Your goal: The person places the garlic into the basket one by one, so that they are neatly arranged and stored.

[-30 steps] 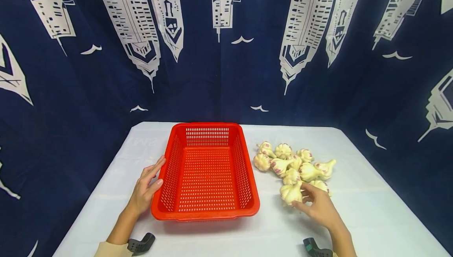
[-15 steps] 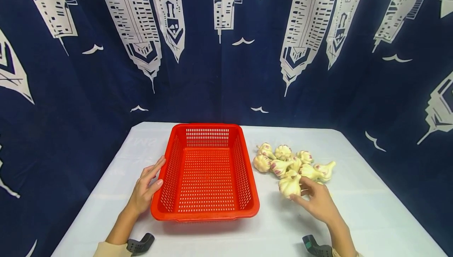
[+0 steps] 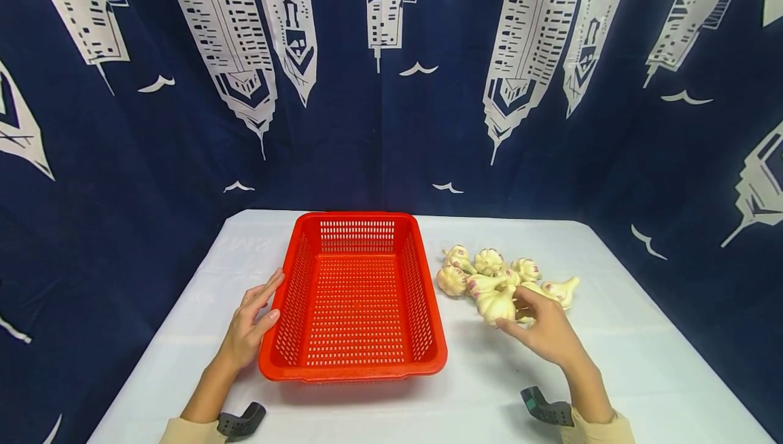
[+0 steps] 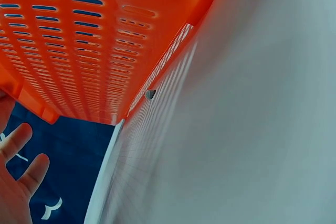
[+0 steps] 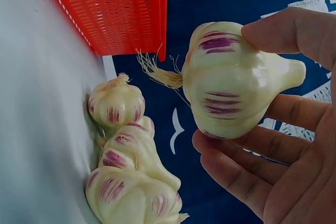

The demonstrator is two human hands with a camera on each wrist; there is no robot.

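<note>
My right hand (image 3: 546,330) holds a garlic bulb (image 5: 236,85) between thumb and fingers, raised in front of the garlic pile (image 3: 486,285). In the right wrist view the bulb shows purple streaks, a stub of stem and a tuft of dry roots. Beside the red plastic basket (image 3: 353,370), on its left, my left hand (image 3: 246,333) rests its straight fingers against the rim. Nothing lies inside the basket. The left wrist view shows part of the left hand (image 4: 18,182) near the slotted basket wall (image 4: 68,51).
A white-covered table (image 3: 618,349) bears the basket and the several loose garlic bulbs to its right. Dark blue curtains (image 3: 379,138) printed with white buildings and birds hang behind and at both sides. Each wrist wears a black device (image 3: 242,421).
My right hand has lifted the garlic bulb and carried it slightly away from me and to the left. My left hand and the basket stay where they were.
</note>
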